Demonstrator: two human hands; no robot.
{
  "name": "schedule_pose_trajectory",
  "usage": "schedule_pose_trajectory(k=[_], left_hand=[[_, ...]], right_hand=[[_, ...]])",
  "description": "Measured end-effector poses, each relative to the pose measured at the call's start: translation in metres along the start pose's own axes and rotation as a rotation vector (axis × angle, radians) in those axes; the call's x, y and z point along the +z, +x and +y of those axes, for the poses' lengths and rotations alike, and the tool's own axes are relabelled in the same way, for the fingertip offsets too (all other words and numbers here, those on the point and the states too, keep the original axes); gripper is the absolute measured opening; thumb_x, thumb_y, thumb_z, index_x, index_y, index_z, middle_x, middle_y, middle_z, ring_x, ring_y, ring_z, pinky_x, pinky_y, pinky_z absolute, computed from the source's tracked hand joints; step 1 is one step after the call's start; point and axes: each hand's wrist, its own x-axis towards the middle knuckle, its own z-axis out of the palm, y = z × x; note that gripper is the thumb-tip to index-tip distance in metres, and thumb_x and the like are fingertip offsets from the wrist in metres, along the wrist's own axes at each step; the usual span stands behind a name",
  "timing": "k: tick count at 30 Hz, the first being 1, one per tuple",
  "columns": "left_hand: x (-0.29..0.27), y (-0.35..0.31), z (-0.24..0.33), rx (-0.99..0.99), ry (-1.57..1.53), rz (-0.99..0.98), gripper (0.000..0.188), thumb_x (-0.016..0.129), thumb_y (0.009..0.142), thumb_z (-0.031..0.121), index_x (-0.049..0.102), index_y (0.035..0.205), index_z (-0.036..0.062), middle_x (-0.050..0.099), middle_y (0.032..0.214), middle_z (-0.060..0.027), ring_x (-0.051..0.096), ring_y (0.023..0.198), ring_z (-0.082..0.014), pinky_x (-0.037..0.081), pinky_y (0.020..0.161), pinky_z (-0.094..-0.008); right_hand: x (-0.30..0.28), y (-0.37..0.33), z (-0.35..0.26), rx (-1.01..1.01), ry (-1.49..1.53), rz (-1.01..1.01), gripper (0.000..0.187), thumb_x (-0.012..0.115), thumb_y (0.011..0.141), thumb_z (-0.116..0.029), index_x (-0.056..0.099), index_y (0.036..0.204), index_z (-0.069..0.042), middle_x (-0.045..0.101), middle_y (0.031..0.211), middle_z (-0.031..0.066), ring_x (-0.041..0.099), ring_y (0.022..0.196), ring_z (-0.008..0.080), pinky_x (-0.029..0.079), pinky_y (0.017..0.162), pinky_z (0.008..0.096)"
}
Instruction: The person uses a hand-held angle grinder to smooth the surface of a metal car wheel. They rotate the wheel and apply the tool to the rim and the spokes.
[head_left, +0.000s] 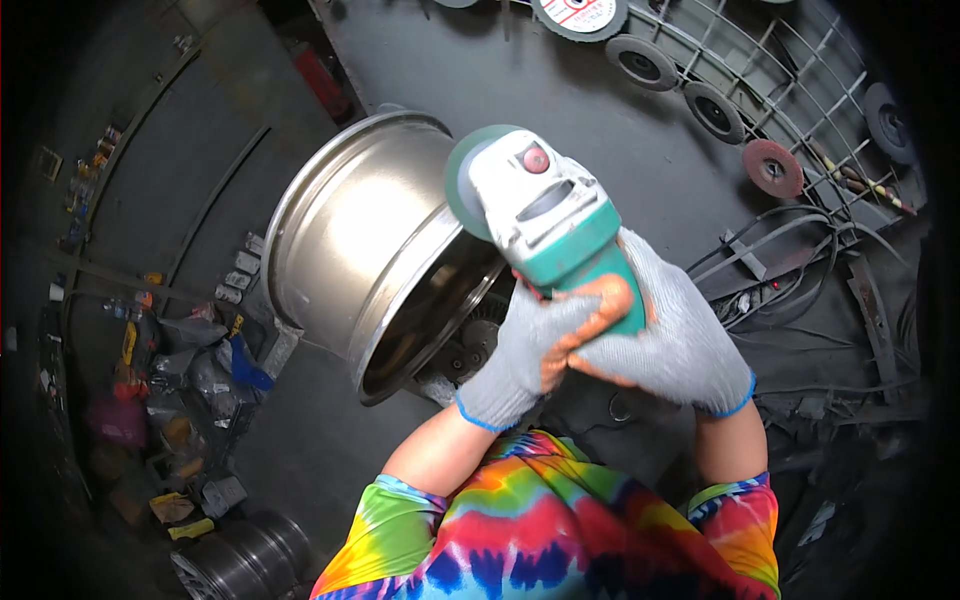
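Note:
Both hands wear grey knit gloves with orange palms and blue cuffs. A white and green angle grinder is held out in front of my chest. My right hand wraps round its green body from the right. On the left side and underneath, my left hand is closed round the grinder too, its orange fingertips against the green housing. The green disc faces a metallic wheel rim, which lies tilted to the left. Disc and rim edge overlap in view; I cannot tell whether they touch.
Spare grinding discs hang on a wire rack at the far right. Cables loop below it. Bags and small containers clutter the left side. Another dark wheel rim lies at the near left.

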Motion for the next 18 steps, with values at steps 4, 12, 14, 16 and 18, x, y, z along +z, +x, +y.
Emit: schedule_pose_trajectory(k=[4,12,14,16,18], left_hand=[[0.004,-0.05,0.004,-0.146,-0.259,0.06,0.067,0.083,0.08,0.019,0.052,0.137,0.0014,0.061,0.126,-0.0146,0.061,0.116,-0.027,0.052,0.098,-0.0447],[0.015,-0.061,0.007,0.106,-0.405,0.003,0.107,0.088,0.063,0.058,0.038,0.146,0.0125,0.046,0.142,-0.0118,0.046,0.133,-0.0329,0.041,0.111,-0.0533],[0.016,-0.057,0.013,0.023,-0.313,0.073,0.105,0.09,0.062,0.056,0.04,0.144,0.0136,0.047,0.141,-0.0123,0.047,0.132,-0.0328,0.041,0.111,-0.0536],[0.009,-0.059,0.003,-0.037,-0.351,0.128,0.101,0.088,0.066,0.054,0.04,0.144,0.0129,0.047,0.141,-0.0127,0.049,0.131,-0.0326,0.042,0.11,-0.0527],[0.003,-0.06,-0.004,-0.118,-0.407,0.223,0.095,0.086,0.071,0.052,0.04,0.144,0.0119,0.048,0.141,-0.0132,0.051,0.129,-0.0322,0.044,0.109,-0.0513]], right_hand=[[0.011,-0.007,-0.044,-0.026,-0.201,-0.142,0.085,0.083,0.068,-0.027,0.046,0.139,0.002,0.067,0.111,0.023,0.068,0.101,0.0383,0.054,0.087,0.0391],[0.036,-0.008,-0.047,0.044,-0.315,-0.369,0.067,0.073,0.074,-0.029,0.043,0.125,0.001,0.062,0.091,0.0254,0.066,0.083,0.0417,0.055,0.073,0.0457],[0.032,-0.005,-0.045,0.041,-0.341,-0.361,0.079,0.077,0.075,-0.031,0.039,0.137,0.0,0.065,0.102,0.0267,0.066,0.091,0.0445,0.055,0.078,0.0459],[0.026,0.002,-0.051,0.117,-0.312,-0.364,0.083,0.077,0.074,-0.031,0.038,0.14,0.0,0.065,0.105,0.0277,0.066,0.094,0.0446,0.055,0.08,0.0449],[0.015,0.004,-0.048,0.138,-0.285,-0.359,0.086,0.078,0.073,-0.03,0.038,0.142,0.0,0.065,0.107,0.0279,0.066,0.096,0.0447,0.055,0.081,0.0445]])
